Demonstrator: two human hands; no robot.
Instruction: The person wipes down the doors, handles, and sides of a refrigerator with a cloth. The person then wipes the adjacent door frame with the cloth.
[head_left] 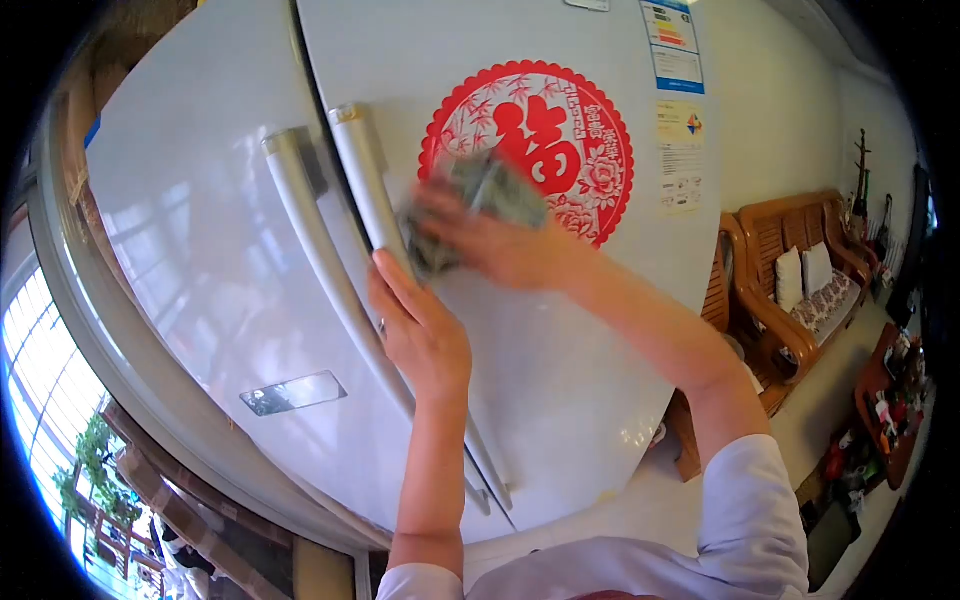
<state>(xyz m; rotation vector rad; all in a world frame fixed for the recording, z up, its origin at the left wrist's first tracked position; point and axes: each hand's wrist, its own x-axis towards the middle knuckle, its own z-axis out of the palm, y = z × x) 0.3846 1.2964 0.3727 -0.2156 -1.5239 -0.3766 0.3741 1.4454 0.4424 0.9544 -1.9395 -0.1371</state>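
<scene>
My left hand (428, 335) is closed around the long silver handle (362, 170) of the right door of a white refrigerator (560, 370). Under my right hand (510, 250), blurred by motion, a crumpled grey-green cloth (510, 195) is pressed to the door just right of that handle. The cloth covers the lower left part of a round red paper-cut sticker (615, 130) with a large character and flowers. A second silver handle (300, 205) runs along the left door, beside the gap.
An energy label (672, 45) and a yellowish paper (682, 155) are stuck at the door's right side. A wooden bench (800, 270) with cushions stands beyond, near a cluttered low table (895, 400). At left are a window (50, 360) and a plant (95, 460).
</scene>
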